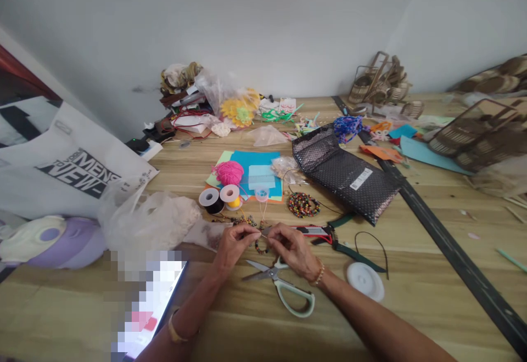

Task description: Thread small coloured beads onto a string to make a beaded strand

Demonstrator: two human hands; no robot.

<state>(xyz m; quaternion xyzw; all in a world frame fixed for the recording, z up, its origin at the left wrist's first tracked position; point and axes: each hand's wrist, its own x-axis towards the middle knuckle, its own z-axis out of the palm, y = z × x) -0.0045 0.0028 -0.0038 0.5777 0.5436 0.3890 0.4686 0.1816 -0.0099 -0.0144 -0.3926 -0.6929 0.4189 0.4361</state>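
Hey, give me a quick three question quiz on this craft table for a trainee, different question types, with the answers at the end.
1. True or false: the scissors lie on the table with their blades open.
2. What stands directly left of the yellow spool? A. black spool B. coffee mug C. hammer
3. What do the left hand and right hand pinch between them?
Key: 1 true. 2 A. 3 a thin beaded strand, as far as the picture shows.
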